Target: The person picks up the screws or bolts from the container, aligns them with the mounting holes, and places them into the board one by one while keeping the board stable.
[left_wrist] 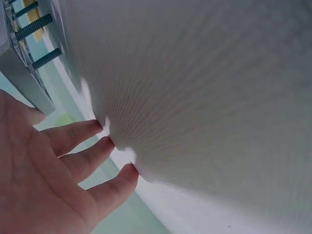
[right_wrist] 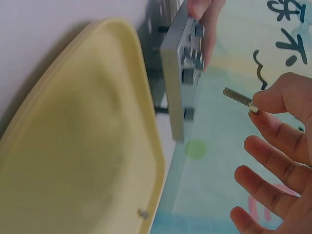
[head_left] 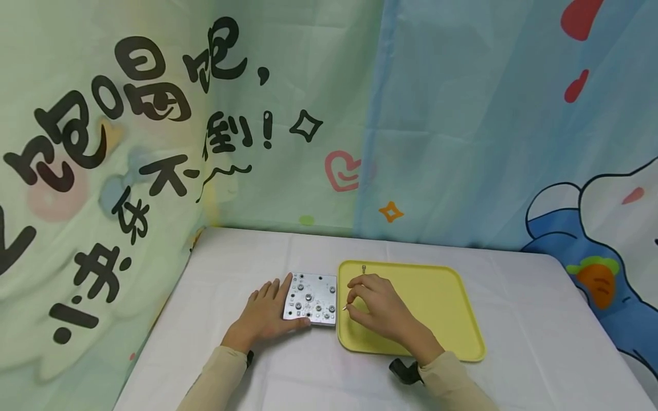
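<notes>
A silver metal plate (head_left: 320, 290) with several bolts set in it stands on the white cloth. Bolt shanks (left_wrist: 34, 27) stick out beneath it in the left wrist view. My left hand (head_left: 267, 311) lies along its left side, thumb at the near edge, index finger by the left edge; the other fingertips touch the cloth. My right hand (head_left: 380, 305) is over the left part of a yellow tray (head_left: 426, 308). Its thumb and index finger pinch a small screw (right_wrist: 239, 99) by the head, threaded end toward the plate and apart from it.
Another small screw (head_left: 364, 269) is at the tray's far left rim. The tray stands right beside the plate. White cloth (head_left: 534, 319) covers the table, and printed curtains (head_left: 288, 68) hang behind and to the left.
</notes>
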A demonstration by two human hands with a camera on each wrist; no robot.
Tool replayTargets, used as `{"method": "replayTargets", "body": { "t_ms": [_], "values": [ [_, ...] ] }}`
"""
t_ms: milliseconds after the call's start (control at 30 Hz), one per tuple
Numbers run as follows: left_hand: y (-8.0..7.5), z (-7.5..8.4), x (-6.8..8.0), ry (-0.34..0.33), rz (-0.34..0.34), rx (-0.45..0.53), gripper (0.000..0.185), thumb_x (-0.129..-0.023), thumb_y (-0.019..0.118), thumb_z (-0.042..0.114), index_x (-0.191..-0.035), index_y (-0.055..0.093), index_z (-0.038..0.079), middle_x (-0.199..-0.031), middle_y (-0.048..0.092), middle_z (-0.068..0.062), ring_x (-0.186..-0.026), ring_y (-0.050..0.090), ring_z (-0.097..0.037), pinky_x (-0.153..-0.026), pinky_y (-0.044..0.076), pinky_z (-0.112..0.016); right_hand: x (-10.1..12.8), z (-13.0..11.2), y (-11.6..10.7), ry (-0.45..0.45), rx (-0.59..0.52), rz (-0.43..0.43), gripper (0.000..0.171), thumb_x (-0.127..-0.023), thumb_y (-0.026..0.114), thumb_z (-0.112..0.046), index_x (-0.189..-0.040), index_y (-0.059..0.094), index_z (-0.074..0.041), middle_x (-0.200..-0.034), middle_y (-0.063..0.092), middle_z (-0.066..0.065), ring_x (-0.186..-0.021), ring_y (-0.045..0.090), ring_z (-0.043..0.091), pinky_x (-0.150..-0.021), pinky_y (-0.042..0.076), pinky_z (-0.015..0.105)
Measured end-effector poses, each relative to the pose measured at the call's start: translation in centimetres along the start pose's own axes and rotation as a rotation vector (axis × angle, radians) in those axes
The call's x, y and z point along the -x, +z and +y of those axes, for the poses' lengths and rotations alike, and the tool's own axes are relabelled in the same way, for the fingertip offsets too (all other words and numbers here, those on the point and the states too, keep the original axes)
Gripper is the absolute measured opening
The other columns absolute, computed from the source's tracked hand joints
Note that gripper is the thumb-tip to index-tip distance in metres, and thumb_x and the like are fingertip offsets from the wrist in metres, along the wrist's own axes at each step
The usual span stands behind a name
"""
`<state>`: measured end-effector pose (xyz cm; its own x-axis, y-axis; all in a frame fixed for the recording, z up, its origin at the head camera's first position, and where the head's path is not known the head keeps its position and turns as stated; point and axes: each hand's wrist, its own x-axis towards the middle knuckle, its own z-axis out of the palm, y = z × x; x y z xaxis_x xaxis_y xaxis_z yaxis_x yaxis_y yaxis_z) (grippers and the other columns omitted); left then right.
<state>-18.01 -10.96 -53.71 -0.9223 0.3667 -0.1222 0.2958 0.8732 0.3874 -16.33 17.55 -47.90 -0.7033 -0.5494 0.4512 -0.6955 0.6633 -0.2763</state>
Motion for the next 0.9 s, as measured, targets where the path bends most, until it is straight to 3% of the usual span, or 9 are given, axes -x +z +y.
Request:
{"method": "replayTargets", "body": {
  "t_ms": [300,533,900],
  "values": [
    [-0.3,-0.1,0.1,0.0,-0.001,0.01,0.116,-0.079,0.051,0.086,-0.162,0.016,0.012,-0.156,0.033,-0.026,-0.143,0.029,-0.044,-0.112,0.026,-0.061,-2.2,-1.6,2.0,-0.066,-0.043,-0.035,0.012,-0.079,0.077,-0.011,-0.08,0.065,-0.013,-0.107,0.066,0.006,-0.104,0.06,0.027,-0.089,0.048,0.051],
    [0.0,-0.1,0.1,0.006,0.004,0.01,0.115,-0.08,0.05,0.086,-0.162,0.015,0.013,-0.156,0.032,-0.025,-0.143,0.028,-0.044,-0.111,0.026,-0.062,-3.1,-2.4,2.9,-0.055,-0.05,-0.101,0.01,-0.083,0.075,-0.013,-0.082,0.065,-0.013,-0.109,0.065,0.004,-0.106,0.059,0.024,-0.092,0.047,0.05],
    [-0.1,-0.1,-0.1,0.004,-0.007,0.003,0.115,-0.08,0.049,0.086,-0.162,0.013,0.014,-0.157,0.031,-0.024,-0.144,0.028,-0.043,-0.112,0.026,-0.061,-3.7,-2.5,4.9,-0.066,-0.028,-0.118,0.009,-0.083,0.073,-0.013,-0.081,0.066,-0.015,-0.106,0.065,0.002,-0.102,0.059,0.022,-0.089,0.047,0.048]
  ]
}}
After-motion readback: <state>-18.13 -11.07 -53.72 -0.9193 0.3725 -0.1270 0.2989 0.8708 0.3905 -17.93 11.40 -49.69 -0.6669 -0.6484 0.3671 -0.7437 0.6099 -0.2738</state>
